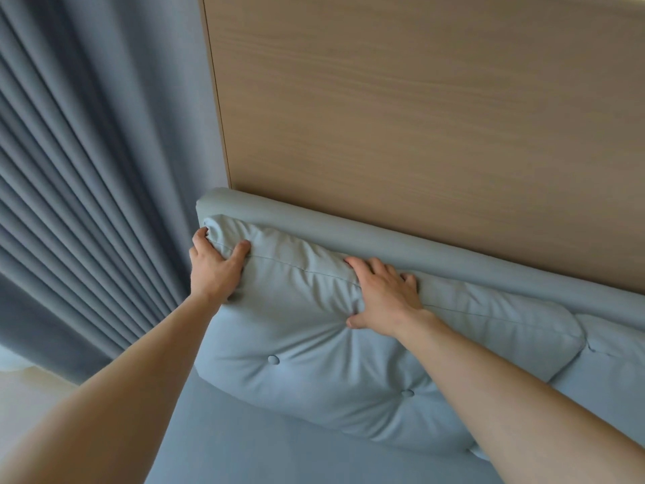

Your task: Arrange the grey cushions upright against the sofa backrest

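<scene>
Grey cushion (314,344) upright against backrest (349,232). Left hand (214,265): fingers curled round top-left corner. Right hand (385,296): fingers hooked over top edge, thumb pinching front.

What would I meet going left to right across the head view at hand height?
Curtain → left hand → right hand → second cushion at the right edge. Both hands grip the grey cushion.

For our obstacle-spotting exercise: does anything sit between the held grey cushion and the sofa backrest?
Nothing visible does: the cushion leans on the backrest. Only fingertips of the right hand curl over its top edge; the left hand grips its corner.
</scene>
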`<state>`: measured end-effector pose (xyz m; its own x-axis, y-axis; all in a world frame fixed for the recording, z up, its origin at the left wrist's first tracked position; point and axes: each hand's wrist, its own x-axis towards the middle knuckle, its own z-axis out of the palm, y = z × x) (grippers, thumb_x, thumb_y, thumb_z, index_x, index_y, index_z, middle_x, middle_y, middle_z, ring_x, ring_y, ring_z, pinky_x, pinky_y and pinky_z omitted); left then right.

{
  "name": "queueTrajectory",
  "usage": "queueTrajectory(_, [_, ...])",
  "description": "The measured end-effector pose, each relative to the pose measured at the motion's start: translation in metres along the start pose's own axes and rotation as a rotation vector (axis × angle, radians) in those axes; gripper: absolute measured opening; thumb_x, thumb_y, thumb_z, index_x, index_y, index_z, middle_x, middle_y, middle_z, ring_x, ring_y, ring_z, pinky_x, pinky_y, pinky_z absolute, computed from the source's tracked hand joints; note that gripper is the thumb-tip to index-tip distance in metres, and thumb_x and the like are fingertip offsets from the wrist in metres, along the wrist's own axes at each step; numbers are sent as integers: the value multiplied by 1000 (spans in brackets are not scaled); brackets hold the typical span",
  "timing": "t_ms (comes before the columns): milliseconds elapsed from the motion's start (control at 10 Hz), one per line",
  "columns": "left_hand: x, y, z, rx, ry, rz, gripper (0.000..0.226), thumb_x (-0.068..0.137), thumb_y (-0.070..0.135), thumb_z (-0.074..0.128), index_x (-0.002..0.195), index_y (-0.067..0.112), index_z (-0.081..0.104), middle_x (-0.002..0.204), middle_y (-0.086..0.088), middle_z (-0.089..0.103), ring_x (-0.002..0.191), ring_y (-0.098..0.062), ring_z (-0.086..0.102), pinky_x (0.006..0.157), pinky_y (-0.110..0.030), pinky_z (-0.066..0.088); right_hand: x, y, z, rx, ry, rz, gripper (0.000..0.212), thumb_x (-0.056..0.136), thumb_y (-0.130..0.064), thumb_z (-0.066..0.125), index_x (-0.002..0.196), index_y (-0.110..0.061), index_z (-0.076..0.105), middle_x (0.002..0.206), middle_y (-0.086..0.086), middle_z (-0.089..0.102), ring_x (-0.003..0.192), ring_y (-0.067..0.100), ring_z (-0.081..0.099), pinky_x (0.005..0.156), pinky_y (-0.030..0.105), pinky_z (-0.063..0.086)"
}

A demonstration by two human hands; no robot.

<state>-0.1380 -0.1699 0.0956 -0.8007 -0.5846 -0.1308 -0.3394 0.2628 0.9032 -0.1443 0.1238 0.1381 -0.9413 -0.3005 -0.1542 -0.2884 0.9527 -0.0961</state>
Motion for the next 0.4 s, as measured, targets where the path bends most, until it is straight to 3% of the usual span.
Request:
queueTrajectory(100, [3,-7,-8,-28,-22,-15,92,87,59,70,158,30,18,154,-5,33,129,-35,49,88,-44,46,-3,-9,2,-1,2,3,125,58,-61,88,156,-44,11,151,-4,37,140,25,39,106,54,32])
queueTrajectory(200, [0,-7,-15,-66,-40,-12,96,87,59,73,160,32,16,158,-5,27,136,-35,43,92,-46,45,-11,-13,2,-8,10,21,132,61,-65,85,159,-42,0,165,-2,21,152,24,21,113,57,23])
queueTrajectory(300, [-4,-4,-22,-44,-3,-23,103,84,63,72,161,34,10,164,-7,19,145,-36,34,114,-56,34,-28,-12,-2,-2,7,42,132,67,-72,78,161,-39,-10,173,0,-1,159,24,-1,121,57,10])
queueTrajectory(400, [-29,16,-25,190,167,73,102,86,69,58,164,31,3,172,-7,5,156,-30,12,120,-62,11,-63,1,-16,26,44,66,127,71,-78,70,161,-38,-10,173,-3,-10,158,20,-10,123,53,5])
